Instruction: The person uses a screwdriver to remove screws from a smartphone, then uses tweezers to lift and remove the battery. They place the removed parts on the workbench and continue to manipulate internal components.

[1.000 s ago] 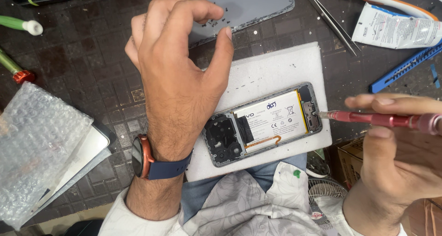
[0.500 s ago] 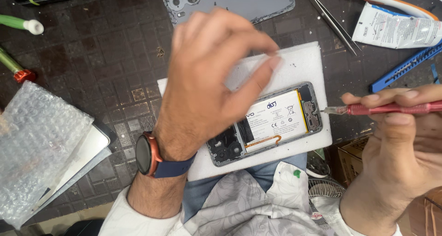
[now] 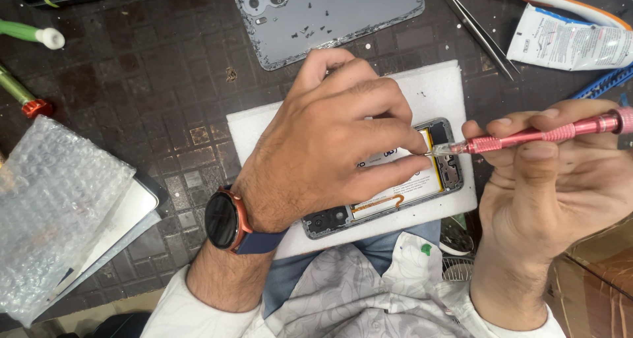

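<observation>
**Left hand comes down on the opened phone as the screwdriver tip meets its fingers**

At the far left lies a crumpled sheet of clear bubble wrap (image 3: 56, 209) over some flat white and grey sheets, on the dark brown patterned work mat (image 3: 151, 94). Above it, at the mat's left edge, are two green-handled tools, one with a white tip (image 3: 33, 36) and one with a red collar (image 3: 26, 100).

Moving right, the left hand (image 3: 330, 143), with a dark round watch on a blue strap (image 3: 227, 220) at the wrist, now lies low over the opened grey smartphone with its white battery exposed (image 3: 402, 193). One second ago this hand was lifted and open above the phone; half a second ago it was curling downward. Now its fingers are narrow and bent, thumb and forefinger pinched together at the screwdriver's tip. I cannot tell if a small part is held between them. This suggests the work has passed from reaching to fine handling at the tip.

The phone rests on a white foam pad (image 3: 428, 87), mostly covered by the hand. Behind it lies the removed grey back cover with camera holes (image 3: 330, 15), with tiny screws on it.

To the right, metal tweezers (image 3: 478, 28) and a white squeezed tube (image 3: 570, 41) lie on the mat. The right hand (image 3: 554, 186) grips the slim pink metal screwdriver (image 3: 541, 137) closed between fingers and thumb; it has stayed nearly in the same place.
</observation>
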